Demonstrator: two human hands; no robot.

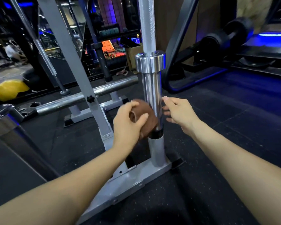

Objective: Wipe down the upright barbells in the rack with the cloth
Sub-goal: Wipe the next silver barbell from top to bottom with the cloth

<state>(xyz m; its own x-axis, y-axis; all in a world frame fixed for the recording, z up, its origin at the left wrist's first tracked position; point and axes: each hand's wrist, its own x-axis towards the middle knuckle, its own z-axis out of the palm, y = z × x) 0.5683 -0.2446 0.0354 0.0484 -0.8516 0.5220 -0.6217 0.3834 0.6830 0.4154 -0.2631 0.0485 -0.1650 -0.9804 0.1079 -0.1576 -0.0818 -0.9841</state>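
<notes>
A chrome barbell (150, 88) stands upright in the grey rack's tube (156, 153), knurled shaft above, smooth sleeve below a thick collar. My left hand (128, 120) grips a bunched brown cloth (148, 116) and holds it against the left side of the sleeve, low down near the black ring. My right hand (177, 111) is just right of the sleeve, fingers loosely extended toward it, fingertips at or very near the chrome. A second barbell (2, 120) leans at the far left, blurred.
The grey rack base (128, 179) lies on black rubber floor, with a slanted grey upright (81, 78) left of the barbell. Horizontal chrome bars (91, 96) sit behind. A yellow ball (10, 89) is at left; a black bench frame (217, 51) at right.
</notes>
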